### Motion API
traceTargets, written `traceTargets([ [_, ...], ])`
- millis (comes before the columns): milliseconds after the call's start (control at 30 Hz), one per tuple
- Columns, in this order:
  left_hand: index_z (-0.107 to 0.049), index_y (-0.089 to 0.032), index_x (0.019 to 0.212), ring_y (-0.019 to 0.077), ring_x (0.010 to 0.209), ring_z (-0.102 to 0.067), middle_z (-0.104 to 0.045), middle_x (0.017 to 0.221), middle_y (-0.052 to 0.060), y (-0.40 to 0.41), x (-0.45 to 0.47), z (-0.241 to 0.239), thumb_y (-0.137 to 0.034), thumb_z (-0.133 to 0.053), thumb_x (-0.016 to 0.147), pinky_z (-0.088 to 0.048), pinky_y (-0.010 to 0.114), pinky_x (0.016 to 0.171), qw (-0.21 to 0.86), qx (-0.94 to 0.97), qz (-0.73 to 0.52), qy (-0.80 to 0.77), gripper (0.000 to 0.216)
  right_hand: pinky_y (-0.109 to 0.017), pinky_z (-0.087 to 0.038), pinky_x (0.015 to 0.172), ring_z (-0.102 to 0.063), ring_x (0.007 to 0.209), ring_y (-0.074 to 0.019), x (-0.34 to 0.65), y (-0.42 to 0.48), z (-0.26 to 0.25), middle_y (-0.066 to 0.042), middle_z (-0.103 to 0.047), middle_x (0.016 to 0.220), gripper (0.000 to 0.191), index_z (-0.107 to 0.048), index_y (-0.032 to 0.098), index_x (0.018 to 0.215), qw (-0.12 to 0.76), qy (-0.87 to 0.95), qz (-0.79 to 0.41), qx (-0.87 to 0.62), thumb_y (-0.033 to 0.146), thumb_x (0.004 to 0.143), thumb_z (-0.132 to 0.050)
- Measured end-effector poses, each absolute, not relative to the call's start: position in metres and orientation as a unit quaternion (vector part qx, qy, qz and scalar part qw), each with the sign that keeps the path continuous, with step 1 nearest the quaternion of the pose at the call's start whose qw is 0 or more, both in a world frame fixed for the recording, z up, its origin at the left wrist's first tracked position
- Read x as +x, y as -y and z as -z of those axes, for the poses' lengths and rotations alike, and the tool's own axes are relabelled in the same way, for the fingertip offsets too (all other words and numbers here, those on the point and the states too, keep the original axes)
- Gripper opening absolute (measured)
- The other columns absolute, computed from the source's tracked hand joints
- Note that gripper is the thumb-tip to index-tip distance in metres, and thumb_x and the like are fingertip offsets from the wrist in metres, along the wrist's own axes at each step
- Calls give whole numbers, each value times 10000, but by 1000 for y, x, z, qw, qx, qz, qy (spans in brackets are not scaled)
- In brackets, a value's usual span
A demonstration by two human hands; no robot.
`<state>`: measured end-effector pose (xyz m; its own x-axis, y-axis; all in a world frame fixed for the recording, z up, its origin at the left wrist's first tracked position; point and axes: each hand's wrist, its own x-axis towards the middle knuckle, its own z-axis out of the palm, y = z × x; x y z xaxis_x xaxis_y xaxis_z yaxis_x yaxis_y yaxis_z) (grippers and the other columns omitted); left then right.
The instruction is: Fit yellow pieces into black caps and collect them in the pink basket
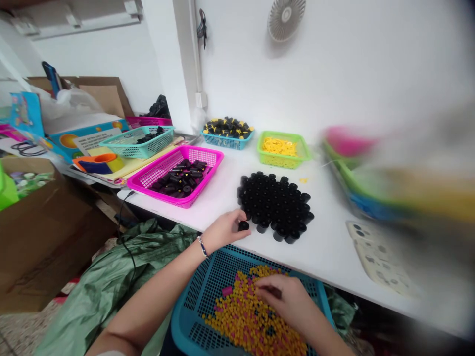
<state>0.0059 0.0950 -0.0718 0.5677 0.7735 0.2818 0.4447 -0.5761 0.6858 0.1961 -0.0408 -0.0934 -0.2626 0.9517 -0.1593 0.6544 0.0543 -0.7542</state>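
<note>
My left hand (224, 230) is curled round a black cylindrical cap (243, 226) at the table's front edge. Just beyond it, a tight cluster of similar black caps (274, 200) stands upright on the white table (218, 190). Below the edge, my right hand (284, 294) is over a large blue basket (189, 296), its fingers pinched together among small yellow and pink pieces (241, 316). What those fingers hold, if anything, is hidden. A few dark pieces lie among the yellow and pink ones.
A magenta basket (139, 180) of black cylinders stands left of the cluster. Behind are a blue basket (226, 143) of black-and-yellow pieces and a green basket (280, 160) of yellow pieces. A phone-shaped pale panel (378, 262) lies right, near blurred stacked baskets. Green sacking (148, 267) covers the lower left.
</note>
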Motion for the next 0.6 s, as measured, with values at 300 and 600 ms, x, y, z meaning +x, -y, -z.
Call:
traceTargets([
  [300, -360, -211, 1234, 97, 650, -509, -610, 931, 19, -112, -18, 91, -318, -733, 672, -437, 234, 628, 385, 817, -305, -302, 683, -266, -469, 753, -613, 792, -146, 164, -50, 52, -17, -667, 847, 149, -664, 204, 768, 378, 746, -178, -519, 147, 800, -530],
  [600, -386, -233, 1244, 111, 675, -539, -606, 932, 12, -111, -22, 91, -325, -715, 685, -449, 245, 642, 383, 822, -297, -298, 655, -269, -478, 756, -612, 790, -146, 152, -73, 59, -30, -644, 824, 192, -669, 179, 747, 333, 771, -170, -516, 66, 777, -517],
])
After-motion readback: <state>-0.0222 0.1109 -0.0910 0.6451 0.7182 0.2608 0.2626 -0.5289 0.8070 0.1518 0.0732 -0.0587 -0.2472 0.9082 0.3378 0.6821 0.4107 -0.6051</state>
